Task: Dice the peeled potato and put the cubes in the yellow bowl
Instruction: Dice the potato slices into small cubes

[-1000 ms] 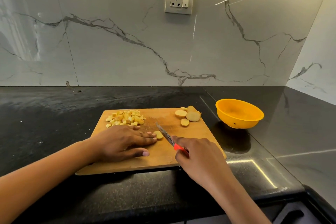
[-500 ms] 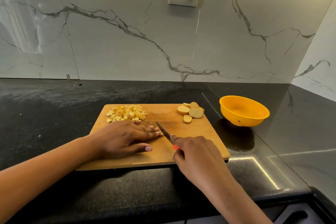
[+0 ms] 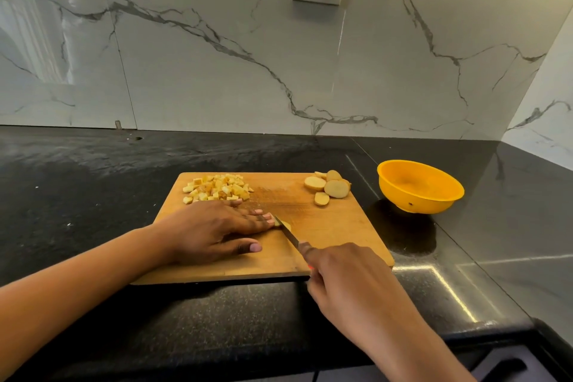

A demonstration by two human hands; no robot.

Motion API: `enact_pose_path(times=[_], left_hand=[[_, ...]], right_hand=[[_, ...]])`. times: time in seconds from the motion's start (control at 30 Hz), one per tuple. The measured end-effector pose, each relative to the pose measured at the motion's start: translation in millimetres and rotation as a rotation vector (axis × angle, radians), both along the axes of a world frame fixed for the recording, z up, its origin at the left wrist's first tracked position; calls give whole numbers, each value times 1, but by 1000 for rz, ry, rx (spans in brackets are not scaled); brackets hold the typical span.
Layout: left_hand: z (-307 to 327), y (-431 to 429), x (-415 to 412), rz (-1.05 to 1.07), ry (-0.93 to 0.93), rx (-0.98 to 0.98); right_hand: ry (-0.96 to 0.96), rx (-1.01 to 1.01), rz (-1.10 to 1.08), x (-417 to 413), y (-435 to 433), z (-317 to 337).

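Since a second ago the left hand's (image 3: pixel 214 232) straight fingers (image 3: pixel 263 220) have covered more of the pale potato slice (image 3: pixel 287 225), and the blade now cuts into it. The right hand (image 3: pixel 347 282) grips the red-handled knife (image 3: pixel 291 237). Diced potato cubes (image 3: pixel 217 187) and round potato slices (image 3: pixel 328 187) lie on the wooden cutting board (image 3: pixel 341 236). The yellow plastic bowl (image 3: pixel 418 186) stands to its right on the black table (image 3: pixel 93 180).

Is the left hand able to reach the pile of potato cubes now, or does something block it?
Probably yes. The left hand lies flat on the cutting board, and the pile of cubes sits just beyond it with nothing between. The knife is on its other side.
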State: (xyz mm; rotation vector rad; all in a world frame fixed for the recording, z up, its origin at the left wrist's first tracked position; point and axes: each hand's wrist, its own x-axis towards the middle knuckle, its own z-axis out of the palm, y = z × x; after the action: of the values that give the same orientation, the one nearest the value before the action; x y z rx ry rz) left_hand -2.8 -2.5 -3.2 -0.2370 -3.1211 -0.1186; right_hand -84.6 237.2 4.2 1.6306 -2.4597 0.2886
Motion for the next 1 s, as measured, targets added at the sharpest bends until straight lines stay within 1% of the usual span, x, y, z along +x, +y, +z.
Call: enact_pose_path(times=[0.13,0.27,0.37,0.43,0.53,0.6,0.73,0.8,0.9,1.0], left_hand=[[-1,2,1,27,48,47],[-3,4,4,46,98,126],[-5,2,6,70,255,174],[-2,1,2,89,298,178],[12,6,-12,98,163,137],[21,10,-23,118,103,156],[27,10,-29,179,164,284],[23,9,-28,178,183,314],[21,14,-30,119,135,295],[20,21,-39,54,82,222]], right_hand=[[-23,-14,-2,0,8,8],[-29,-12,-48,-6,-6,6],[-39,-9,-62,-9,-18,0],[-27,-6,-60,-9,-19,-2],[-8,-13,-45,-7,-14,-3],[-21,-54,-37,-6,-6,-1],[-119,-207,-66,-12,11,9],[-144,-276,-109,-23,12,10],[-155,-351,-257,-48,3,3],[-276,-424,-357,-61,-5,-5]])
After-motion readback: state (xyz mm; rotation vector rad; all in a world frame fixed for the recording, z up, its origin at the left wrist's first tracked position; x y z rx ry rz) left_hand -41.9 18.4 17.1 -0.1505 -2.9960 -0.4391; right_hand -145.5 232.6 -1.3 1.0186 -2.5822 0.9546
